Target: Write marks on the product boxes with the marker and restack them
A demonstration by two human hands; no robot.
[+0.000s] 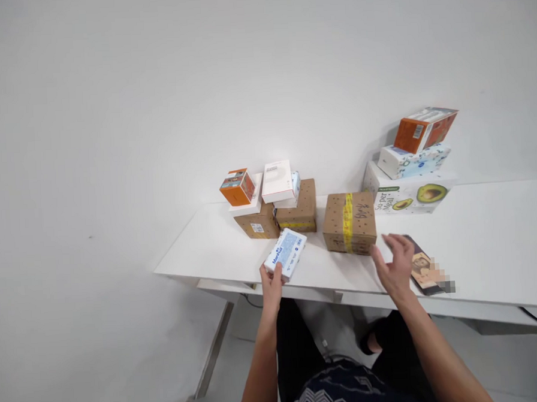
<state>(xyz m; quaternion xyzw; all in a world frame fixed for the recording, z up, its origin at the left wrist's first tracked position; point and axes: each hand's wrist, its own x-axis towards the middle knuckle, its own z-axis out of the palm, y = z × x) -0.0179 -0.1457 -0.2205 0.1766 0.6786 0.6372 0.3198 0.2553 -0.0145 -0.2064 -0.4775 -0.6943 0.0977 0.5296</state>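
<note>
Both forearms reach over the bench edge. Left hand grips a blue-white packet by its near end, fingers clenched around it. Right hand hovers released, fingers spread, between a taped carton and a dark booklet.

Head cam, looks fwd/down at white table, mid-range.

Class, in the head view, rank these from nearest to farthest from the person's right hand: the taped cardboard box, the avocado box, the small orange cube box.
From the right hand:
1. Taped cardboard box, just left of it.
2. Avocado box, behind, by the wall.
3. Small orange cube box, far left, atop a stack.
</note>
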